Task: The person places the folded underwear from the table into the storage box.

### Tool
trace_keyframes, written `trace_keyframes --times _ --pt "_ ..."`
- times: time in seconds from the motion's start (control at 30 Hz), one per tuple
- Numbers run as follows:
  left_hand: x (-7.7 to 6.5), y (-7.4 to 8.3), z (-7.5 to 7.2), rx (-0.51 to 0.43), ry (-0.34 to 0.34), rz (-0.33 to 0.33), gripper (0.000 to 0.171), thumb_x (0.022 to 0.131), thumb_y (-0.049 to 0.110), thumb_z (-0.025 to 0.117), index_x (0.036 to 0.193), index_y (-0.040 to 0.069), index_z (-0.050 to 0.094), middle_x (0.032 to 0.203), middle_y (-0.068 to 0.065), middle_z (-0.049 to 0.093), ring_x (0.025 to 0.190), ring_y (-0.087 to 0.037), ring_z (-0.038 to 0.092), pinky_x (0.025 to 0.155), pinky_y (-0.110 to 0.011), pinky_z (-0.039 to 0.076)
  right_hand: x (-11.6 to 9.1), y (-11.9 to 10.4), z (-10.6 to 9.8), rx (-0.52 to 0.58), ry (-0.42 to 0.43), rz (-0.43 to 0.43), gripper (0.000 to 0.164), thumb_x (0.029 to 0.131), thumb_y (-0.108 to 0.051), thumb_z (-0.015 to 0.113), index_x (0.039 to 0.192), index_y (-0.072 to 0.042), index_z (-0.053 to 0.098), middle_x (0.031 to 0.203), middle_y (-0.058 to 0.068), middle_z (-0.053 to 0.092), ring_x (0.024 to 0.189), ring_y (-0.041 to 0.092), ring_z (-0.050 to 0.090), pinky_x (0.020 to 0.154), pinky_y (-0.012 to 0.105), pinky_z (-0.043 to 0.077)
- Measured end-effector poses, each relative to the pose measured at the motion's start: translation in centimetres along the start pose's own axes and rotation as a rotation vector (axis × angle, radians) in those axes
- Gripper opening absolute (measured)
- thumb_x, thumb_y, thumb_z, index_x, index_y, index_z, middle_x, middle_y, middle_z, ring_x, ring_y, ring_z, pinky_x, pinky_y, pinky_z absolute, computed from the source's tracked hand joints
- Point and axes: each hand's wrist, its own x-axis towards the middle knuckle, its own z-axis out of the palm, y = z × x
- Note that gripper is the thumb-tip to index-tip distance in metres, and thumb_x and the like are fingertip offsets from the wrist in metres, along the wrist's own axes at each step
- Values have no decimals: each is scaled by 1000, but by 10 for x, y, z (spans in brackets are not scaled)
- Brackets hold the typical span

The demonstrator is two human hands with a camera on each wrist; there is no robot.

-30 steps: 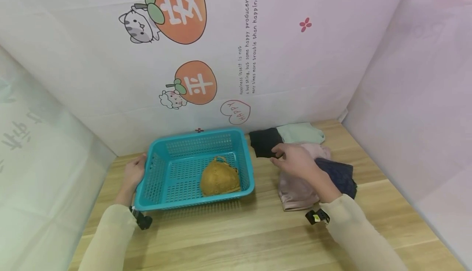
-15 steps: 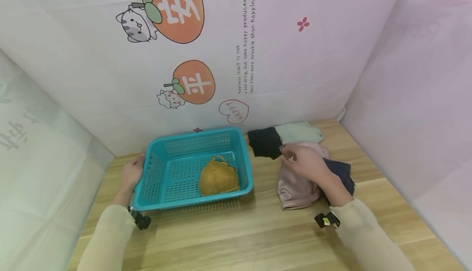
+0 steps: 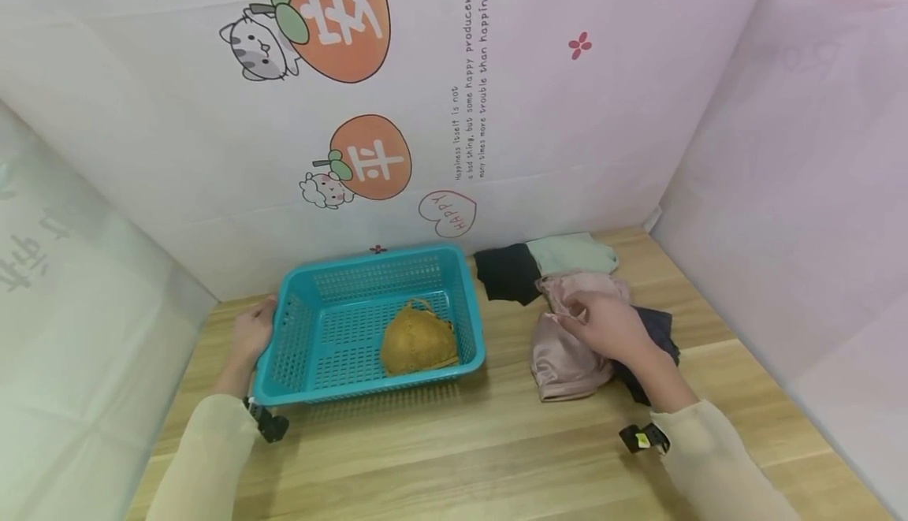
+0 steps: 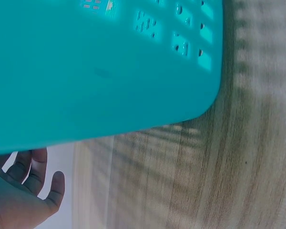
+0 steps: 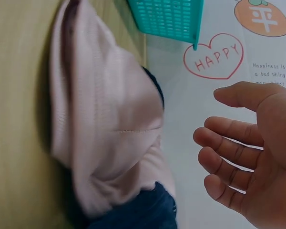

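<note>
A turquoise plastic basket (image 3: 287, 395) stands on the left of the table, a folded mustard-yellow bra (image 3: 418, 341) inside it. My left hand (image 3: 251, 332) is at the basket's left side; in the left wrist view that hand (image 4: 24, 195) has loosely bent fingers, partly hidden by the rim, and its thumb stands apart from it. My right hand (image 3: 603, 322) hovers above a folded pink satin garment (image 3: 567, 359), which looks like a bra. In the right wrist view this hand (image 5: 257, 148) has relaxed, slightly bent fingers with nothing between them, apart from the pink cloth (image 5: 114, 114).
Beyond the pink cloth lie a folded black garment (image 3: 507, 273) and a mint-green one (image 3: 573, 254). A navy garment (image 3: 656, 332) lies to its right, partly under my arm. Printed white sheets (image 3: 539, 127) wall the wooden table (image 3: 426, 458) at the back and sides.
My right hand has moved right and slightly toward me, from beside the black garment to over the pink cloth. My left hand and the basket have stayed in place.
</note>
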Motion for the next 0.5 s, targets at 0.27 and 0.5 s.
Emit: trace_keyframes --times 0.27,0.5 --pt "1 3 1 -3 6 7 71 105 57 21 155 8 33 157 -27 35 144 -49 34 112 -63 36 -20 4 9 -37 -39 112 37 91 -35 69 118 -10 70 99 7 75 80 21 69 63 43 55" --pt "0 0 1 -10 -7 8 73 105 58 19 155 7 33 156 -28 36 142 -49 37 110 -62 39 -35 1 23 -54 -41 194 32 88 -44 70 99 -14 68 81 -2 64 67 15 55 53 34 41"
